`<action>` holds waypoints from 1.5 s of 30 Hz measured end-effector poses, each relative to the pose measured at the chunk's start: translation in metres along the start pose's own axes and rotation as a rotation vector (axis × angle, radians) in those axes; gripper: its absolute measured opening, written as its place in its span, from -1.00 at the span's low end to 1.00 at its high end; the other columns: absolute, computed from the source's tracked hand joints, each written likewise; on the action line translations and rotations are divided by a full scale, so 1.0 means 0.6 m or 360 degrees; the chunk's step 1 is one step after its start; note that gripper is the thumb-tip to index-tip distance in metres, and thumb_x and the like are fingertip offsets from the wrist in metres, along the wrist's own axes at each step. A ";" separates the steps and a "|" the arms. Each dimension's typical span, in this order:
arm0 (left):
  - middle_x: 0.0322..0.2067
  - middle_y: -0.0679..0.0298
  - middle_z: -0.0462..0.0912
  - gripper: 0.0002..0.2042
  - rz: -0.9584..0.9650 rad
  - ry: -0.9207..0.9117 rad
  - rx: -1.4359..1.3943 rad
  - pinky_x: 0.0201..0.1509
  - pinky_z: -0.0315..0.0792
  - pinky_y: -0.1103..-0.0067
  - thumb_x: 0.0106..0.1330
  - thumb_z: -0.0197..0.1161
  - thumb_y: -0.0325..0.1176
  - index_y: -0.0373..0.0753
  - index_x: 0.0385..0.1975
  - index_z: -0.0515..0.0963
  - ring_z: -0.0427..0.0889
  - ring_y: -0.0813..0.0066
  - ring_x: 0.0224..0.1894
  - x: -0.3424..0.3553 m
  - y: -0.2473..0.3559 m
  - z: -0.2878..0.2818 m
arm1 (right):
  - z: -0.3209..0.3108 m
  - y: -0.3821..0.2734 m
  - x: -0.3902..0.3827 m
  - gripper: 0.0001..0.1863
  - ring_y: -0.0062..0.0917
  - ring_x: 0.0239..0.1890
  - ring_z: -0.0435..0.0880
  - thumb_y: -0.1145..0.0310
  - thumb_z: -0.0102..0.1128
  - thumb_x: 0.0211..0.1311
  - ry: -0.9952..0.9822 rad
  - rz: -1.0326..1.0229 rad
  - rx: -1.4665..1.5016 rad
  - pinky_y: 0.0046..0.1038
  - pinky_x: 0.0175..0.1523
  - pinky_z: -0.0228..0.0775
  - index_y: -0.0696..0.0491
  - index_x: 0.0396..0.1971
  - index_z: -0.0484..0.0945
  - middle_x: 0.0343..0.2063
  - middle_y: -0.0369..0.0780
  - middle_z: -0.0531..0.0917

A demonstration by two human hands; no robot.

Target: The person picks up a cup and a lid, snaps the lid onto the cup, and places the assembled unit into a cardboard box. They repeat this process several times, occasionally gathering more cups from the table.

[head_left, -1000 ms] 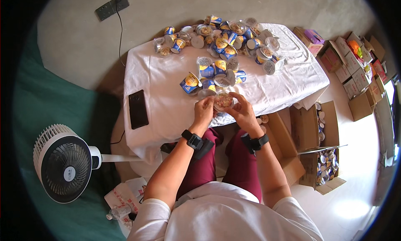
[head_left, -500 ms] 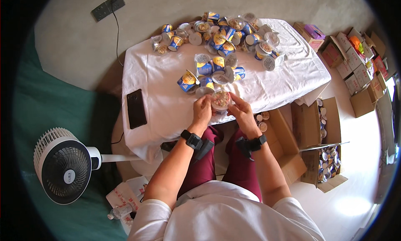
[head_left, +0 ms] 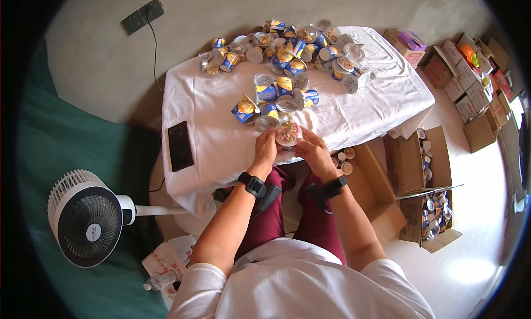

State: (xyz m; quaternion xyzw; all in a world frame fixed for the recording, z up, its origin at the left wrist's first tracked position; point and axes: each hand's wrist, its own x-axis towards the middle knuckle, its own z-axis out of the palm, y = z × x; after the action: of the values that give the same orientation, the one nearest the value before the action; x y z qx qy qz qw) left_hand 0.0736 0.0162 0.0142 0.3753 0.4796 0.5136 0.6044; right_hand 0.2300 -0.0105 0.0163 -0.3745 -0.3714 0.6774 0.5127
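Between my two hands, at the table's near edge, is a cup [head_left: 288, 132] with a clear top showing a crumbly mix of light and pinkish pieces. My left hand [head_left: 266, 149] grips its left side, fingers wrapped along the wall. On the other side, my right hand [head_left: 313, 152] holds it with bent fingers and the thumb close to the lower rim. The cup's lower part is mostly hidden. Just beyond lies a small group of blue-and-yellow cups [head_left: 284, 86], some upright and some tipped over.
A larger heap of similar cups [head_left: 296, 48] lies at the far side of the white-covered table [head_left: 215, 97]. A dark phone [head_left: 180, 146] rests at the left. A fan [head_left: 91, 219] stands lower left. Open cartons [head_left: 415, 161] holding cups stand right; stacked boxes [head_left: 464, 86] are farther off.
The right hand's fingers have drawn in closer against the cup's side. The cup's top is turned slightly, and the view has shifted a little.
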 end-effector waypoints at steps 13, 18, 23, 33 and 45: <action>-0.26 0.30 0.60 -0.50 -0.0190 -0.0574 -0.0531 -0.23 0.45 0.54 0.41 -0.25 0.12 -0.18 -0.14 0.48 0.58 0.52 -0.23 -0.092 0.006 -0.013 | 0.059 -0.017 -0.127 -0.55 -0.69 -0.31 0.49 0.50 0.11 0.18 0.0054 -0.0288 -0.0096 -0.61 -0.15 0.34 0.05 0.10 0.32 -0.35 -0.31 0.57; -0.19 0.24 0.57 -0.48 0.0033 -0.0463 -0.0383 -0.02 0.45 0.49 0.43 -0.27 0.10 -0.24 -0.03 0.42 0.57 0.46 -0.14 -0.133 0.009 0.004 | 0.089 -0.034 -0.150 -0.55 -0.59 -0.30 0.52 0.22 0.04 0.31 0.0445 -0.0493 -0.0673 -0.53 -0.21 0.37 0.09 0.13 0.29 -0.39 -0.30 0.55; -0.14 0.26 0.48 -0.48 0.0226 -0.0367 -0.0335 0.03 0.37 0.59 0.46 -0.28 0.05 -0.31 0.04 0.34 0.48 0.54 -0.10 -0.159 -0.001 0.019 | 0.091 -0.036 -0.150 -0.56 -0.46 -0.35 0.60 0.12 0.00 0.33 0.0577 -0.0595 -0.0948 -0.46 -0.22 0.41 0.25 -0.08 0.45 -0.43 -0.09 0.63; -0.23 0.30 0.46 -0.55 -0.0013 -0.0365 -0.0551 -0.06 0.33 0.64 0.47 -0.22 -0.01 -0.31 -0.08 0.40 0.43 0.64 -0.18 -0.146 -0.016 0.008 | 0.103 -0.041 -0.164 -0.61 -0.50 -0.41 0.57 0.18 -0.04 0.34 0.0660 -0.0783 -0.0824 -0.46 -0.25 0.39 0.27 -0.21 0.51 -0.46 -0.11 0.63; -0.31 0.34 0.52 -0.47 0.0065 -0.0469 -0.0070 -0.21 0.38 0.68 0.42 -0.15 0.08 -0.36 -0.15 0.48 0.48 0.66 -0.27 -0.159 0.039 0.026 | 0.081 -0.061 -0.166 -0.52 -0.60 -0.38 0.53 0.08 0.08 0.27 0.0408 -0.0390 -0.0719 -0.51 -0.26 0.37 0.31 -0.26 0.54 -0.43 -0.17 0.62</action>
State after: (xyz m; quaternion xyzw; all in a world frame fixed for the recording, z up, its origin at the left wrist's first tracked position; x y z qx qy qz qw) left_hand 0.0812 -0.0726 0.0590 0.4430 0.3665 0.4755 0.6658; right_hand 0.2216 -0.1058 0.0830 -0.5142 -0.4874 0.4576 0.5372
